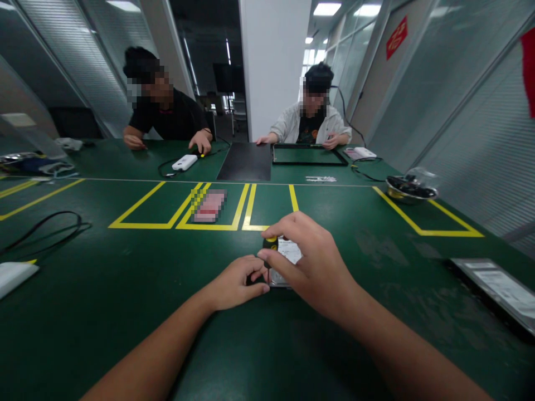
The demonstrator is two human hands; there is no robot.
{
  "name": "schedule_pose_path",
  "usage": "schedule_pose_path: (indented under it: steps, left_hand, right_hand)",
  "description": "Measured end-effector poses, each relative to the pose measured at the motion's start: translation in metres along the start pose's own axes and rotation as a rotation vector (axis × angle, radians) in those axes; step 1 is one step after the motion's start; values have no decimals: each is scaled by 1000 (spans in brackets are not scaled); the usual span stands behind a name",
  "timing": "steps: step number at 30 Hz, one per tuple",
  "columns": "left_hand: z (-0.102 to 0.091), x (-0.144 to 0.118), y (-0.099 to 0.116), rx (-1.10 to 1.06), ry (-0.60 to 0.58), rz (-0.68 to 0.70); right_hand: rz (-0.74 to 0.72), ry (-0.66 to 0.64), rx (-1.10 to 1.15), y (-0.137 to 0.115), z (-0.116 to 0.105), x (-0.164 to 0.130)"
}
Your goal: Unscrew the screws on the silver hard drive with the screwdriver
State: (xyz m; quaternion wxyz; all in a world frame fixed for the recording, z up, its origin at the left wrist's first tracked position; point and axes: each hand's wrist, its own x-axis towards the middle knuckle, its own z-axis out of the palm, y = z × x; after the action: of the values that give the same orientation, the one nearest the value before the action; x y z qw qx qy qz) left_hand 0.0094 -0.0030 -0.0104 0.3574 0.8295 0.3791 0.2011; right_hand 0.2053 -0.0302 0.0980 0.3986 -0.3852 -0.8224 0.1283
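A small flat silver device with a white label (pixel 288 253) lies on the green table in front of me. My right hand (pixel 311 262) grips a screwdriver with a yellow and black handle (pixel 270 243), held upright over the device's left edge. My left hand (pixel 238 281) pinches the device's near left corner, fingers curled against it. Most of the device is hidden under my right hand.
Two people sit across the table, one by a white box (pixel 184 162), one by a black frame (pixel 308 155). A metal bowl (pixel 412 188) stands at the right, a flat tray (pixel 497 289) near right, a black cable (pixel 45 228) and white object (pixel 12 275) at left.
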Motion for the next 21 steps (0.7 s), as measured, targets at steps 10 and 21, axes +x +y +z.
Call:
schedule_pose_path:
  steps: [10,21]
  left_hand:
    - [0,0,0,-8,-2,-7]
    - [1,0,1,-10,-8,13]
  right_hand:
    - [-18,-4,3,1,0,-1]
    - [-42,10,-6,0,1,0]
